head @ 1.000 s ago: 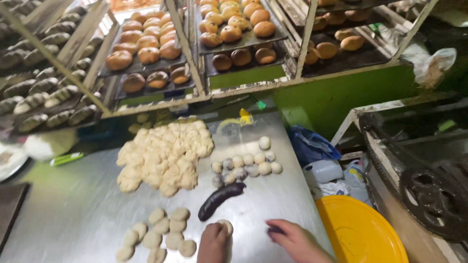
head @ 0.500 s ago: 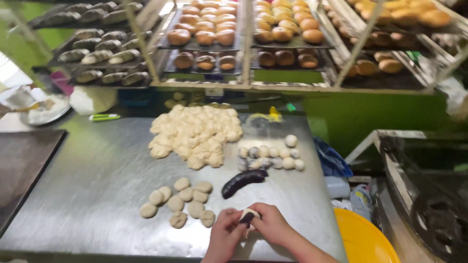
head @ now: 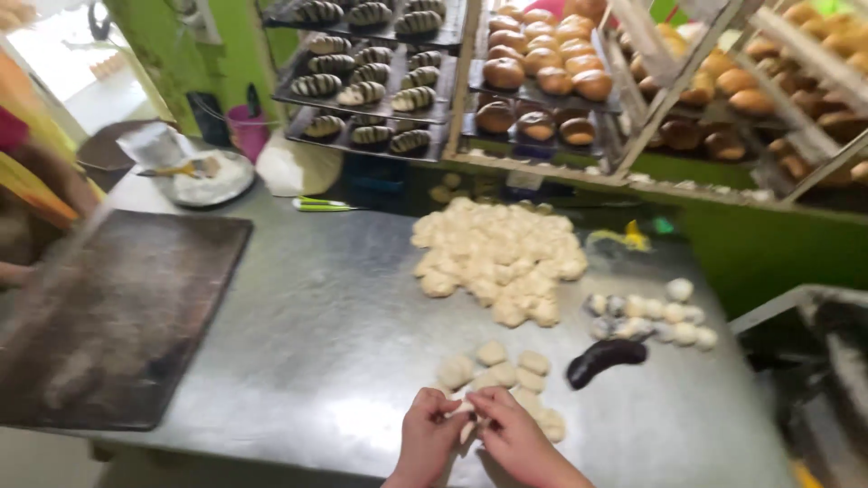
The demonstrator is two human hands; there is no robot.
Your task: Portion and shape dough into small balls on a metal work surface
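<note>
At the near edge of the counter (head: 298,361), our left hand (head: 429,438) and right hand (head: 515,438) both grip one dough piece (head: 464,411), fingers clamped together on it.

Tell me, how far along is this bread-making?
Done: racks hold browned buns and striped rolls. In hand: the left hand and right hand pinch one dough piece, beside a few small pieces. Left: a big pile of dough pieces, the dark filling log and an unfilled dark tray.
</note>
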